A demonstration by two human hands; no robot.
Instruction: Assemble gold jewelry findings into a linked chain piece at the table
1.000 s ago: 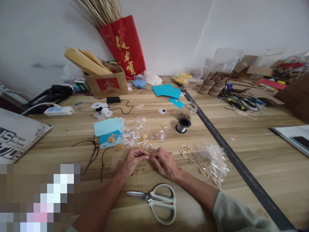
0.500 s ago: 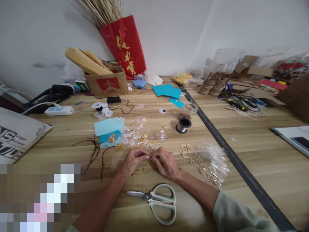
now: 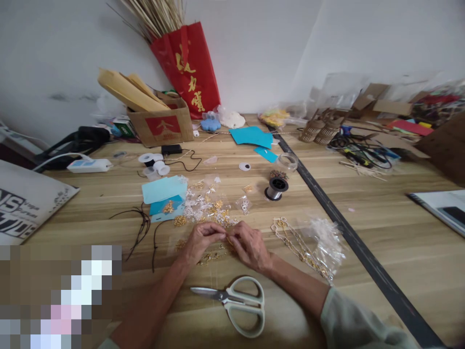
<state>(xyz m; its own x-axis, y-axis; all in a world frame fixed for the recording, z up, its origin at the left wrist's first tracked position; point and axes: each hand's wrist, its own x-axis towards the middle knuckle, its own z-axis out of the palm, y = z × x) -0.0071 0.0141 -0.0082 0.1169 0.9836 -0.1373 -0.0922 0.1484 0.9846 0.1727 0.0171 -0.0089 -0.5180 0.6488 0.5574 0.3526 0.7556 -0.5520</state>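
While the left hand (image 3: 196, 242) and right hand (image 3: 251, 246) nearly meet over the table (image 3: 381, 218), the fingers of both are pinched together; whatever they grip is too small to tell. Gold chain (image 3: 208, 258) lies on the table, just nearer than the fingers. Scissors (image 3: 227, 297) lie nearer still; silvery bits (image 3: 196, 209) and a spool (image 3: 275, 189) sit beyond.

A pale gray wall (image 3: 261, 53) filled the top of the frame, with smudges (image 3: 60, 98) at the upper left. Below was a wooden table (image 3: 381, 203) with brown stripes. A black strip (image 3: 380, 276) slanted across it to the lower right. The light was soft.
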